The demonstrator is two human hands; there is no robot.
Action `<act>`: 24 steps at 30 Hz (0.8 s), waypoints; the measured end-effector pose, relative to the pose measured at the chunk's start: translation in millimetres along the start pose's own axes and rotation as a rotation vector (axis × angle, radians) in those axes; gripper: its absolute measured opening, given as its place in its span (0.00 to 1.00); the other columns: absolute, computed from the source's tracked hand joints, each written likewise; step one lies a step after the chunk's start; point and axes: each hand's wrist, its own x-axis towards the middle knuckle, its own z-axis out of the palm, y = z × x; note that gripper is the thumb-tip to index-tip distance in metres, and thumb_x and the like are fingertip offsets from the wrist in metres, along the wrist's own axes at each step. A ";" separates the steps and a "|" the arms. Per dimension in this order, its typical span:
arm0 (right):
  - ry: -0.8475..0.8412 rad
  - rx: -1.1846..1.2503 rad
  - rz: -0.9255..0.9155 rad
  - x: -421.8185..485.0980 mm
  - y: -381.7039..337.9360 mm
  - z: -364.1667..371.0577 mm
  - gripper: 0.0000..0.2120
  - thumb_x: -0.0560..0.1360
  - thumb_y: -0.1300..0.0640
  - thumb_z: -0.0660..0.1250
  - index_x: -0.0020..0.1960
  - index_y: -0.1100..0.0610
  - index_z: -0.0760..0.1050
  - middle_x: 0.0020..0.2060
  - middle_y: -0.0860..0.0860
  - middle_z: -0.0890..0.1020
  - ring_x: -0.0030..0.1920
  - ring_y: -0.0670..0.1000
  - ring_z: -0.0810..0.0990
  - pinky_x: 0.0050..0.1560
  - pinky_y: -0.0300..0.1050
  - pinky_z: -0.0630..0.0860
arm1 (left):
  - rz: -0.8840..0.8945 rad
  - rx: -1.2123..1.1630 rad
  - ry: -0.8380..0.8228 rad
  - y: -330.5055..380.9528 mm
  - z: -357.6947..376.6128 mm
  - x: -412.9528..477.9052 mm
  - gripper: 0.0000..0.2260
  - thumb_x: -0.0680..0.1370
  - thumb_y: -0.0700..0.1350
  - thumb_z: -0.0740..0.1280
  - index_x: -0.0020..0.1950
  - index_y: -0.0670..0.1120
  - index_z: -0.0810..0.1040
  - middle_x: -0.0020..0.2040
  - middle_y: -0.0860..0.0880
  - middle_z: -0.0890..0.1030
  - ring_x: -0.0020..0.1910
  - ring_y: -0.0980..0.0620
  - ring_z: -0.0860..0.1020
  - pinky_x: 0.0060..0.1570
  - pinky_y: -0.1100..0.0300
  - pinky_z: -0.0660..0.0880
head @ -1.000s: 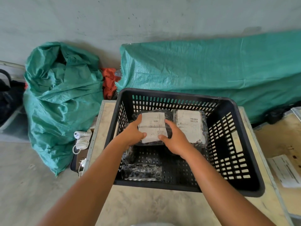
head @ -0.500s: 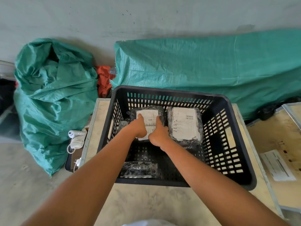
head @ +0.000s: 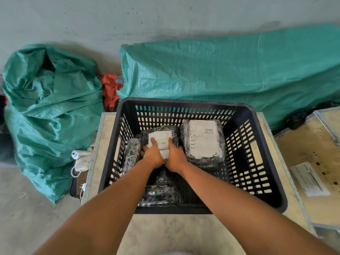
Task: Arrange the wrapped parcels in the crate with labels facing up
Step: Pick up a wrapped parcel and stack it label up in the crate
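at the far left a crumpled green woven sack [head: 49, 111] leans at the wall, and a red cloth [head: 110, 92] shows behind it. a small white device with a coiled cord [head: 81, 159] lies on the floor beside the pale table [head: 95, 153]. on this table stands the black slotted crate [head: 265, 172].

inside the crate, at its left wall, we see a rolled parcel in dark wrap [head: 131, 155], no label visible. just right of it our left hand [head: 153, 155] and our right hand [head: 174, 158] rest side by side on the middle parcel [head: 160, 137], whose white label faces up. the fingers are bent and press on its near part; the left fingers reach around its left edge, so both hands have hold of it. beside it, touching or almost touching, lies a bigger parcel [head: 203, 140] with its label and barcode up. near the front wall, under our forearms, another wrapped parcel [head: 158, 195] shows no label.

behind the crate a long green tarp [head: 230, 74] covers something. at the right a paper sheet [head: 310, 178] lies on a wooden board [head: 312, 144].
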 end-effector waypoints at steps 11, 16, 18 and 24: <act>0.013 -0.082 0.039 10.8 6.0 8.9 0.46 0.78 0.68 0.66 0.84 0.52 0.41 0.77 0.71 0.53 0.67 0.65 0.76 0.69 0.50 0.72 | 0.057 0.189 -0.018 -6.2 -3.7 23.6 0.41 0.80 0.39 0.64 0.82 0.40 0.36 0.74 0.32 0.66 0.67 0.39 0.74 0.64 0.53 0.73; -0.010 -0.315 0.096 12.1 1.1 24.2 0.49 0.75 0.66 0.72 0.84 0.56 0.44 0.78 0.68 0.49 0.77 0.68 0.56 0.72 0.57 0.70 | -0.076 0.180 0.019 2.3 18.0 27.3 0.38 0.82 0.44 0.62 0.83 0.48 0.38 0.79 0.30 0.46 0.77 0.31 0.56 0.73 0.37 0.61; 0.011 -0.370 0.075 14.2 3.1 27.7 0.46 0.75 0.66 0.72 0.83 0.58 0.48 0.77 0.66 0.50 0.76 0.67 0.57 0.70 0.57 0.71 | -0.091 0.163 0.043 1.9 25.1 28.8 0.37 0.83 0.48 0.61 0.83 0.50 0.38 0.80 0.32 0.45 0.77 0.31 0.52 0.73 0.36 0.58; 0.003 -0.254 0.034 25.2 14.0 20.4 0.42 0.76 0.62 0.75 0.82 0.56 0.55 0.77 0.61 0.48 0.74 0.64 0.65 0.72 0.51 0.70 | -0.106 0.253 -0.040 8.4 16.6 30.5 0.46 0.80 0.41 0.68 0.81 0.47 0.32 0.79 0.30 0.43 0.77 0.30 0.53 0.72 0.37 0.63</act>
